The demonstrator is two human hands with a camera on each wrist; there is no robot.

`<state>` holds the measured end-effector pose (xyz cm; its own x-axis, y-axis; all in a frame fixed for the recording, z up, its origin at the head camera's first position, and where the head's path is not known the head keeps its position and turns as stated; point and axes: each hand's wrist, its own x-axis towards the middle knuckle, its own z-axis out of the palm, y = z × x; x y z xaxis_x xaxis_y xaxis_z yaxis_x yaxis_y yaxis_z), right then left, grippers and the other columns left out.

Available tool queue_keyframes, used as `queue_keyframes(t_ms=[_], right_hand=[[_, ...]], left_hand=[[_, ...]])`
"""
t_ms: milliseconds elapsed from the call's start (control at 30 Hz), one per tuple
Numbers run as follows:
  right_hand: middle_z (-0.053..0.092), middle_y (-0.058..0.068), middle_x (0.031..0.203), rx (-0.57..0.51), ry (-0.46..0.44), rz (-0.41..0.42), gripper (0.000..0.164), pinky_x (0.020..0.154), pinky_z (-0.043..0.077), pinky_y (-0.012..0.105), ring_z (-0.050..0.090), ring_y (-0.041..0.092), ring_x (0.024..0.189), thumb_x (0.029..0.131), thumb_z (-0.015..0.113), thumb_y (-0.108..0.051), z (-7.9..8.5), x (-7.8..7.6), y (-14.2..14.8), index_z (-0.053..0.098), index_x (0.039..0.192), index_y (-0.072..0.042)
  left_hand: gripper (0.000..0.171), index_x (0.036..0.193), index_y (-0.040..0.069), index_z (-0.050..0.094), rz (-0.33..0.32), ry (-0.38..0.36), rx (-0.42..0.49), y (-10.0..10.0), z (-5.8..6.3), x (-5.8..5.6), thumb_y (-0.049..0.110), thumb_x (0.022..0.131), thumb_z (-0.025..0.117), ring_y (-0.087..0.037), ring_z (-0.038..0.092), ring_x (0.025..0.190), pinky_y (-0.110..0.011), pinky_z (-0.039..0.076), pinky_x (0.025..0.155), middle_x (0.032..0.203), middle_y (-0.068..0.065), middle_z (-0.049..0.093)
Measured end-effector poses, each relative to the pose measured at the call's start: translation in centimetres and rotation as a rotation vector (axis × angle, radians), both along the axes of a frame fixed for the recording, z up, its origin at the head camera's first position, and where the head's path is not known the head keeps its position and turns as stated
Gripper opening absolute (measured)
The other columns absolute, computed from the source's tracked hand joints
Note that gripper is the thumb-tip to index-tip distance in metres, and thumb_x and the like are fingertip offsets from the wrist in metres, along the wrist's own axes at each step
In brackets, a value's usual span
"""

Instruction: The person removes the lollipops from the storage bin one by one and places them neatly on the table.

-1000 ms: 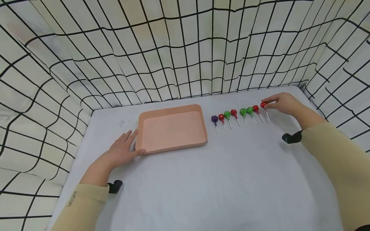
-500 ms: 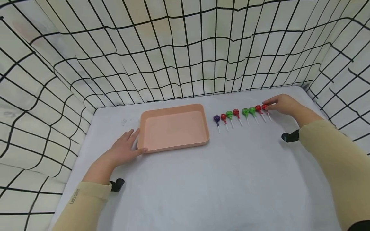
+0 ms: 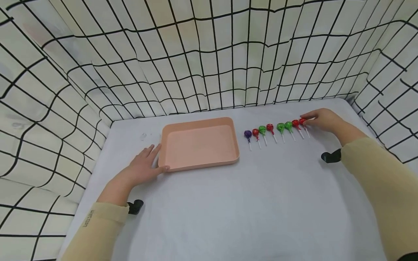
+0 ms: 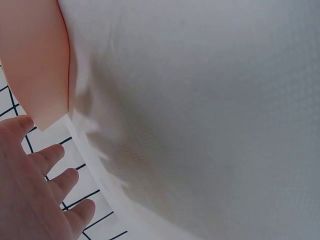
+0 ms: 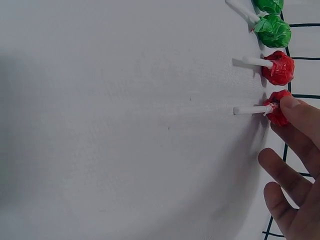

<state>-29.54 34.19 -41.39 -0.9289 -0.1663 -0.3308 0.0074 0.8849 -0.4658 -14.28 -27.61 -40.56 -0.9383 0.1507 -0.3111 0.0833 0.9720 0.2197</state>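
At the right end of a row of wrapped lollipops, my right hand [image 3: 324,121] pinches a red lollipop [image 5: 272,115] by its candy head between thumb and index finger. Its white stick points toward me, and the other fingers are spread loosely. Beside it lies a second red lollipop [image 5: 280,70], followed leftward by two green lollipops [image 3: 288,125], a red one, a green one, a red one and a purple lollipop [image 3: 248,134]. My left hand [image 3: 140,168], fingers spread, rests at the near-left corner of a shallow peach tray [image 3: 200,145], thumb at its front edge. The tray holds nothing.
A white cloth [image 3: 228,210] covers the table. White panels with a black grid [image 3: 225,72] rise behind and at both sides, the back one close behind the tray and lollipops. Black wrist-worn devices [image 3: 331,156] stick out at both sleeves.
My right hand has brought the red lollipop slightly down and left, closer to the neighbouring red one. The left hand stays at the tray. The head view has shifted a little.
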Motion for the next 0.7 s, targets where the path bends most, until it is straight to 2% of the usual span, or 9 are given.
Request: queue_keyframes(t_ms=[333,533,700], right_hand=[[0.036,0.031,0.149,-0.007,-0.005,-0.032,0.054,0.107,0.027,0.068,0.026,0.053,0.136,0.1,0.056,-0.039,0.1,0.6,0.4,0.051,0.145,-0.009],[0.036,0.031,0.147,-0.016,-0.013,-0.049,0.054,0.104,0.032,0.067,0.03,0.052,0.132,0.1,0.056,-0.041,0.0,0.8,0.8,0.051,0.145,-0.01],[0.036,0.031,0.145,-0.021,0.021,-0.062,0.06,0.1,0.039,0.065,0.034,0.05,0.127,0.1,0.053,-0.049,-0.4,1.4,0.8,0.05,0.145,-0.01]], left_hand=[[0.098,0.159,0.005,0.01,0.001,0.004,0.005,0.3,-0.2,-0.4,0.062,0.093,0.054,-0.053,0.01,0.145,-0.068,0.013,0.114,0.161,-0.029,0.011],[0.097,0.159,0.004,0.011,-0.011,0.015,0.006,0.2,-0.2,-0.3,0.06,0.093,0.055,-0.052,0.01,0.146,-0.067,0.014,0.114,0.161,-0.029,0.011],[0.1,0.158,0.003,0.013,-0.026,0.033,-0.001,-0.2,-0.1,0.0,0.063,0.091,0.057,-0.053,0.011,0.145,-0.068,0.015,0.114,0.16,-0.03,0.012]])
